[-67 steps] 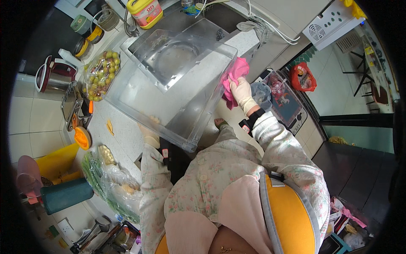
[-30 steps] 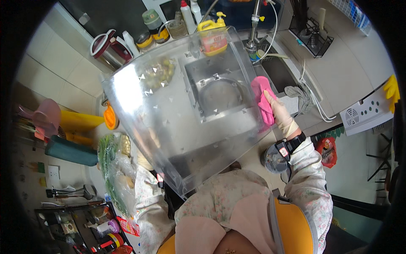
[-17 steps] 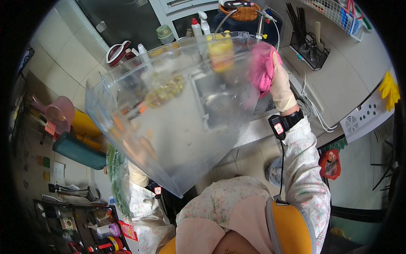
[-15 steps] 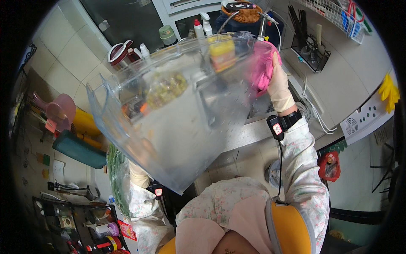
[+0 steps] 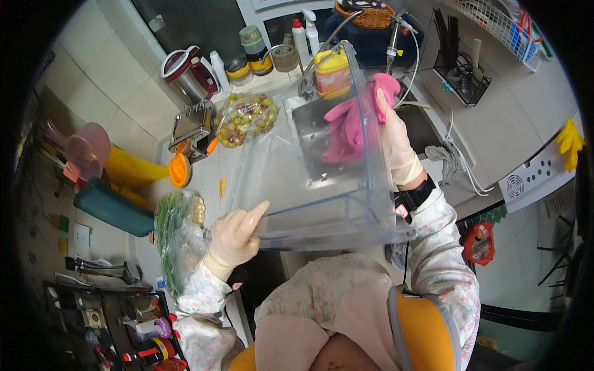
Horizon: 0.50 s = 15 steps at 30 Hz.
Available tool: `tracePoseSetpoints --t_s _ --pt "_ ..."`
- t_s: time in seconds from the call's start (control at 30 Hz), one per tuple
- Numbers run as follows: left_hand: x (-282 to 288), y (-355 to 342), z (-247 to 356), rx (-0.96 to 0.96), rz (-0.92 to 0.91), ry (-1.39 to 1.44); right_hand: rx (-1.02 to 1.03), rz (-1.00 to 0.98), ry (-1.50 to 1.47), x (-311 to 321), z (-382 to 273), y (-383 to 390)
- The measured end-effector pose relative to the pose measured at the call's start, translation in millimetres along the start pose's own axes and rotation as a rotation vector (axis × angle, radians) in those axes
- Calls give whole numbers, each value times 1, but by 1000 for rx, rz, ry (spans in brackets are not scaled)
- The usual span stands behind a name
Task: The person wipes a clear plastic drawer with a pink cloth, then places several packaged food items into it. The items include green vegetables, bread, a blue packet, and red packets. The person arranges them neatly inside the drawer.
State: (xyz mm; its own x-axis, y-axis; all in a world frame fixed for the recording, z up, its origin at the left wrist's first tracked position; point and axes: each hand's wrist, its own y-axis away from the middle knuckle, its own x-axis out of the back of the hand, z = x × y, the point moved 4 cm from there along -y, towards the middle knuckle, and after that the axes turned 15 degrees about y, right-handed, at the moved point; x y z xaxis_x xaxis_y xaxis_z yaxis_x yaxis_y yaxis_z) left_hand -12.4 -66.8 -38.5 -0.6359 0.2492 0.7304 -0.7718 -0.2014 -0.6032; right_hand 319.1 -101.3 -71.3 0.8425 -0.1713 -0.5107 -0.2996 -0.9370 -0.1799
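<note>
A large clear plastic bin (image 5: 312, 219) is held tilted over the counter and sink. My left hand (image 5: 236, 236), in a cream glove, grips its near left edge, fingers curled. My right hand (image 5: 395, 139), gloved too, is closed on a pink cloth (image 5: 345, 130) at the bin's right wall, gripping the bin there. Part of the cloth hangs against the wall, seen beside and through the clear plastic; exactly which side each fold lies on is hard to tell. Water drops or specks show on the plastic.
Bagged green fruit (image 5: 246, 120), an electric kettle (image 5: 185, 77) and a yellow jug (image 5: 331, 71) stand along the back counter. A faucet (image 5: 391, 46), grey cloth (image 5: 445, 161) and white cords are at right. Bagged greens (image 5: 170, 241) and an orange bowl (image 5: 178, 170) lie left; a red bag (image 5: 477, 243) is low right.
The bin has turned and tilted, its left side moving right and showing my left hand and the bagged fruit. The pink cloth now spreads farther leftward from my right hand.
</note>
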Motion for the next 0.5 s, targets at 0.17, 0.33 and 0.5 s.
tracePoseSetpoints --t_s 0.17,0.33,0.5 --pt "-3 4 -5 40 -105 -29 -161 154 7 0 24 35" --pt "-21 18 -9 134 -281 -45 -288 99 25 4 58 58" --pt "-54 32 -7 132 -410 -34 -320 -20 -68 11 68 75"
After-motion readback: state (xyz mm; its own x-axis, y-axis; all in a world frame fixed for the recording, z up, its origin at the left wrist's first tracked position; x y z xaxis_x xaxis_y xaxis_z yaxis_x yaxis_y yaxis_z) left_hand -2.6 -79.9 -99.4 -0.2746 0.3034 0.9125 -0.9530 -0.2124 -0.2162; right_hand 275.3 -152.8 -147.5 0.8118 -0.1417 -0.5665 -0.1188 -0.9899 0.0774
